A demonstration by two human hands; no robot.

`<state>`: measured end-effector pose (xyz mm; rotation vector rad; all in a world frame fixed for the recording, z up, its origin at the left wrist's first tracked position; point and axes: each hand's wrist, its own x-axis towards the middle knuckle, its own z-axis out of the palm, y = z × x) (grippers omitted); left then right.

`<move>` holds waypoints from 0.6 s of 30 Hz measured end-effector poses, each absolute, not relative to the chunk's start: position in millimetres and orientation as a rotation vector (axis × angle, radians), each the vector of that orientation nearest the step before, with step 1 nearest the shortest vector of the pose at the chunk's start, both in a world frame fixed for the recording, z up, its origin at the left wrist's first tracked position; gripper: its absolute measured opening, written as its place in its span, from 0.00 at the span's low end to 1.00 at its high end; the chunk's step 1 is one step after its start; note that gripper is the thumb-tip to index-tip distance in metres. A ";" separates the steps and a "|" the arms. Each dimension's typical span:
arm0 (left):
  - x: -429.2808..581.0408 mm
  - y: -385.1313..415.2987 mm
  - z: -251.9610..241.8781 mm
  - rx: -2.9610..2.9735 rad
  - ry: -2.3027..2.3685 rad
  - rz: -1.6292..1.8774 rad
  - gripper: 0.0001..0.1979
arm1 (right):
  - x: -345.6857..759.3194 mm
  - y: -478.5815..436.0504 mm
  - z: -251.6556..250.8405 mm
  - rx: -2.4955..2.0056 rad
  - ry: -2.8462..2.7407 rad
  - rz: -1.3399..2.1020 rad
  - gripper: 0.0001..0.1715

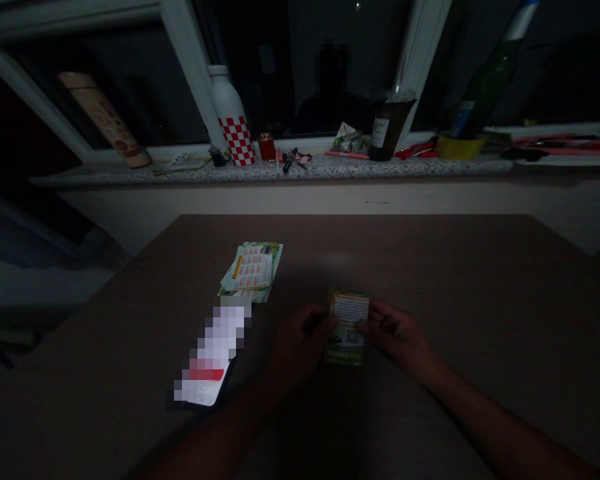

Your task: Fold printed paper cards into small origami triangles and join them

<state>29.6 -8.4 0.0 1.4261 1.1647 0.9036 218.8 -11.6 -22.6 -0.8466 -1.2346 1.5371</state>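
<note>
Between both hands is a small stack of printed cards [351, 313], green and white, with lines of text and a QR code on the upper face. My left hand [303, 340] grips its left edge, thumb on top. On the opposite edge, my right hand [397, 333] pinches it with the thumb over the face. The fingers beneath are partly hidden in the dim light. Further left lies a loose pile of similar cards [253, 270], printed with grids of orange marks. A lit phone [213, 360], its screen blurred out, rests on the table beside my left forearm.
The brown table [455, 267] reaches a wall below a granite windowsill [325, 170]. On the sill stand a beige flask [105, 120], a red-checked white bottle [234, 120], a small red jar [267, 147], a dark drink cup [387, 130] and a green glass bottle [490, 80].
</note>
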 end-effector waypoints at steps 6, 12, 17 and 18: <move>23.1 -0.2 -3.3 1.425 1.258 0.934 0.15 | 220.1 -10.2 -24.0 -0.883 -1.141 1.540 0.20; 24.8 2.6 -5.6 1.388 1.189 0.921 0.15 | 221.4 -8.3 -26.4 -0.885 -1.132 1.578 0.19; 25.6 2.0 -9.6 1.408 1.131 0.929 0.12 | 222.0 -8.7 -27.2 -0.849 -1.136 1.606 0.20; 25.7 1.9 -10.4 1.420 1.129 0.924 0.11 | 222.0 -8.7 -27.1 -0.838 -1.133 1.614 0.21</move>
